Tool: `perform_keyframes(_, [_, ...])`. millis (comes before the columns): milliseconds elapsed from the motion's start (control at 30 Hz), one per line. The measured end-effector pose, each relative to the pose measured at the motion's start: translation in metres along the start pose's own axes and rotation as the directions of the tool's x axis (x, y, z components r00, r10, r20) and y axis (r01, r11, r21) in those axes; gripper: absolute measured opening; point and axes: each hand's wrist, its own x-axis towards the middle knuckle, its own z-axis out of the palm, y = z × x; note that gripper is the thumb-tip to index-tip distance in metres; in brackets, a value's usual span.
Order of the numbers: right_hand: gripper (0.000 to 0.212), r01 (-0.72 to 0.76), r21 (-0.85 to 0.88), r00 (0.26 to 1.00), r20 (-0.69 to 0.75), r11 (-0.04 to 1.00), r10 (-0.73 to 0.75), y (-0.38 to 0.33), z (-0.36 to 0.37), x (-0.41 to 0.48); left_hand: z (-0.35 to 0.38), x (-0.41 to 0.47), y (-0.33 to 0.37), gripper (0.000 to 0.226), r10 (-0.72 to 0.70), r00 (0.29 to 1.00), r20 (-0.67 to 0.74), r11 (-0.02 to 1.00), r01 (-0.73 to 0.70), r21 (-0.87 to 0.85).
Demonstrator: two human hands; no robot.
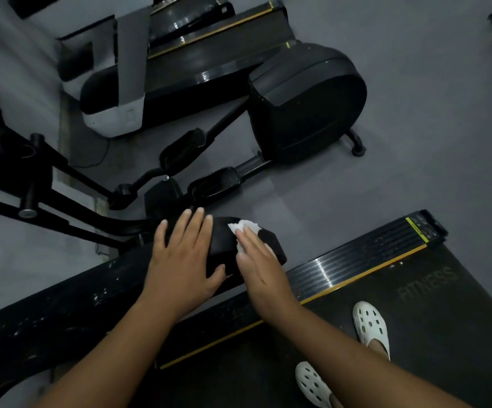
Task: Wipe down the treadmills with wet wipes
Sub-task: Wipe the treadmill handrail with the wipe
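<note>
I stand on a black treadmill with a dark belt marked FITNESS and a ribbed side rail edged in yellow. Its black handrail runs from lower left to a padded end in the middle. My left hand lies flat on that end, fingers straight, thumb beside it. My right hand presses a white wet wipe onto the same end with straight fingers; most of the wipe is hidden under the hand.
A black elliptical trainer with foot pedals stands just beyond the handrail. Another treadmill lies at the top. Grey floor stretches to the right. My white clogs are on the belt.
</note>
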Motion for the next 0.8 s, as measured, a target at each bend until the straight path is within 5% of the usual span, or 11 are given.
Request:
perform_keyframes(100, [0.06,0.048,-0.141,0.999,0.012,0.989,-0.047,0.016,-0.007,-0.007,0.007,-0.013,-0.009,0.094,-0.057,0.998,0.031,0.998,0.057,-0.007])
perform_keyframes(233, [0.07,-0.021,-0.124,0.999,-0.026,0.992,0.018,-0.012,0.0,0.029,0.013,-0.016,-0.008,0.097,-0.076,0.997,0.023,0.996,0.077,-0.053])
perform_keyframes(400, [0.066,0.284,-0.404,0.958,0.15,0.87,-0.243,-0.011,-0.001,-0.012,0.014,-0.025,-0.013,0.095,-0.083,0.997,-0.007,0.993,0.082,-0.088])
perform_keyframes(567, [0.067,0.165,-0.462,0.986,0.072,0.872,-0.149,-0.037,0.003,0.022,0.024,-0.04,-0.027,0.099,-0.134,0.991,0.004,0.987,0.134,-0.086])
perform_keyframes(800, [0.067,0.413,-0.641,0.911,0.296,0.647,-0.288,-0.024,-0.009,-0.006,0.025,-0.04,-0.023,0.095,-0.156,0.988,0.004,0.974,0.154,-0.163])
